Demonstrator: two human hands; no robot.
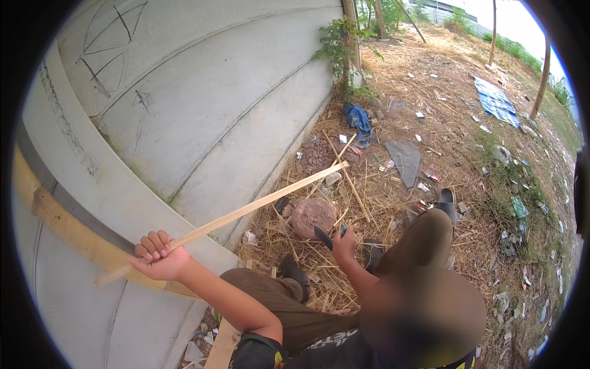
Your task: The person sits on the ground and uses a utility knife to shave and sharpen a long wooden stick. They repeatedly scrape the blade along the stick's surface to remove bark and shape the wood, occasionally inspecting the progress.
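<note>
My left hand (pixel 158 253) is closed around the lower part of a long, pale bamboo strip (pixel 264 202), out to the left near the wall. The strip slants up to the right, its far end above the round reddish block (pixel 313 216) on the ground. Low in front of me, my right hand (pixel 345 243) grips a knife (pixel 322 237). Its dark blade points up and left toward the block, and a bit of blue-green shows at the grip. Two thinner sticks (pixel 351 184) lie crossed beyond the block.
A grey panel wall (pixel 246 92) runs along the left, with a thick yellow bamboo pole (pixel 67 224) against it. Straw and litter cover the ground. Farther off lie a blue cloth (pixel 359 122), a grey flat scrap (pixel 404 161) and a blue-white sheet (pixel 495 101).
</note>
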